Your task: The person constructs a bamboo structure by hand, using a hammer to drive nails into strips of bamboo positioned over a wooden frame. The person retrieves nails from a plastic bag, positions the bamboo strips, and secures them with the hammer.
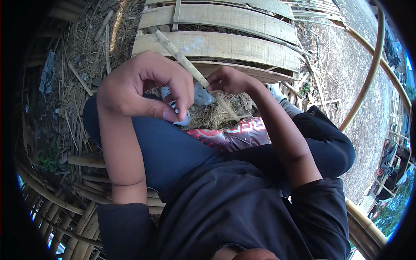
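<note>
A long, flat bamboo strip (184, 60) slants from the wooden slats down toward my lap. Close to its middle, my right hand (229, 80) pinches it between thumb and fingers. My left hand (145, 86) is raised nearer to me, left of the strip, with fingers curled and thumb pressed to the fingertips. Something small and pale shows at that pinch, too little of it to name. Below and beyond the left hand, part of a light-coloured clog (184, 120) with holes is visible.
A low platform of wooden slats (216, 45) stands in front of me. Straw and bamboo scraps (89, 47) cover the ground around it. A clear plastic piece (201, 95) and a printed red and dark cloth (242, 136) lie near my legs. Curved bamboo poles (368, 78) rise at right.
</note>
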`<state>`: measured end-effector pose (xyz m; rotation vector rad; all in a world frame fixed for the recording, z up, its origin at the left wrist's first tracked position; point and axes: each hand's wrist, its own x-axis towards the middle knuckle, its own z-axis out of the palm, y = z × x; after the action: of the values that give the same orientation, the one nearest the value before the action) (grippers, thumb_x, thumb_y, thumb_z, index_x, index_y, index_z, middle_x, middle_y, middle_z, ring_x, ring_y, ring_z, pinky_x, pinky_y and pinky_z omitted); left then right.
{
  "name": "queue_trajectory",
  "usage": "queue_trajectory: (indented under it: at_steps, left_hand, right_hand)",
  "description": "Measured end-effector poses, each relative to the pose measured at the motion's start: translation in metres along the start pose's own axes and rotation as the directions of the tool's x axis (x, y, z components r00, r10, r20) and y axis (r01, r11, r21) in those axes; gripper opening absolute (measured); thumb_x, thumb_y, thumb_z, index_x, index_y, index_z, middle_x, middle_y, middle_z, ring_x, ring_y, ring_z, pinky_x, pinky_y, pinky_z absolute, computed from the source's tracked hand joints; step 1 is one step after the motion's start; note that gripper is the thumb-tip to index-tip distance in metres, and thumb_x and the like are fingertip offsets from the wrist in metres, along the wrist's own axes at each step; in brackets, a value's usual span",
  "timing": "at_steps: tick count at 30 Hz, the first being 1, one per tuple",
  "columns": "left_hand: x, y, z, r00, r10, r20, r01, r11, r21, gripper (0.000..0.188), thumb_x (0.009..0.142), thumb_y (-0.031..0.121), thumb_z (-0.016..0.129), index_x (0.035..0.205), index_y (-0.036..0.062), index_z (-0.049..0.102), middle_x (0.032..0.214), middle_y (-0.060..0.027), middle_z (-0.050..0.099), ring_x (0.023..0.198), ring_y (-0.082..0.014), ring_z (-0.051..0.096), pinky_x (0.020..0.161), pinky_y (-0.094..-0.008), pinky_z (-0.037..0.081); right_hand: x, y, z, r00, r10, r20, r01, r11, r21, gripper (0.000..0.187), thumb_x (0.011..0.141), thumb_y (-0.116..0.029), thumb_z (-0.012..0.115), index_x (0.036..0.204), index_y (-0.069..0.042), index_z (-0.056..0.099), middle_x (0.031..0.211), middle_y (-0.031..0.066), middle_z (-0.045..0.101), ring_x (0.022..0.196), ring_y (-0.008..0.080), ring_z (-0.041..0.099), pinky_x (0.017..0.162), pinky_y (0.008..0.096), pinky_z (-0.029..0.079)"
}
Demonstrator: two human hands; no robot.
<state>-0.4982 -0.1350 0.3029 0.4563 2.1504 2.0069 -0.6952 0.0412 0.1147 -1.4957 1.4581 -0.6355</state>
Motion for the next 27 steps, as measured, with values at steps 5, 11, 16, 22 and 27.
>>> queue_trajectory:
  at_steps: [5,11,16,22,27]
  left_hand:
    - [-0.025,0.004,-0.009,0.910,0.412,-0.045,-0.398,0.837,-0.376,0.013,0.084,0.004,0.081,0.083,-0.0002,0.069,0.079,-0.0117,0.067,0.064,-0.0175,0.067,0.056,-0.0286,0.057]
    - [-0.042,0.007,-0.010,0.900,0.355,-0.254,-0.414,0.880,-0.233,0.021,0.087,0.012,0.081,0.087,0.0014,0.064,0.084,-0.0100,0.062,0.069,-0.0158,0.065,0.062,-0.0279,0.052]
    - [-0.044,0.018,-0.003,0.916,0.275,-0.292,-0.338,0.921,-0.193,0.020,0.086,0.012,0.081,0.087,0.0008,0.064,0.084,-0.0097,0.063,0.073,-0.0165,0.067,0.063,-0.0287,0.053]
    - [-0.041,0.017,0.000,0.924,0.178,-0.340,-0.249,0.952,-0.177,0.018,0.085,0.009,0.081,0.091,-0.0002,0.067,0.087,-0.0095,0.065,0.075,-0.0154,0.067,0.066,-0.0280,0.054]
    - [-0.032,0.018,0.001,0.917,0.080,-0.390,-0.157,0.973,-0.168,0.018,0.085,0.009,0.081,0.092,0.0000,0.067,0.087,-0.0073,0.066,0.076,-0.0130,0.067,0.068,-0.0262,0.054]
  right_hand:
    - [-0.022,-0.052,-0.048,0.980,0.165,-0.109,-0.132,0.956,0.263,0.025,0.093,-0.026,0.077,0.106,-0.004,0.077,0.082,0.0025,0.072,0.072,0.0089,0.060,0.067,0.0292,0.050]
    - [-0.046,-0.086,-0.079,0.924,0.129,-0.359,-0.045,0.971,0.234,0.019,0.095,-0.017,0.076,0.102,0.000,0.076,0.086,0.0011,0.074,0.076,0.0064,0.063,0.069,0.0244,0.052]
    - [-0.071,-0.124,-0.113,0.808,-0.001,-0.589,0.135,0.974,0.184,0.018,0.089,-0.011,0.081,0.100,0.000,0.072,0.089,0.0031,0.073,0.082,0.0085,0.068,0.078,0.0256,0.057]
    - [-0.106,-0.177,-0.172,0.662,-0.143,-0.735,0.261,0.964,0.047,0.024,0.092,-0.020,0.079,0.101,0.000,0.069,0.087,0.0073,0.074,0.078,0.0134,0.073,0.075,0.0286,0.061]
    - [-0.131,-0.155,-0.240,0.414,-0.311,-0.855,-0.128,0.910,-0.394,0.039,0.093,-0.035,0.078,0.111,-0.002,0.068,0.088,0.0047,0.076,0.089,0.0132,0.071,0.083,0.0333,0.055]
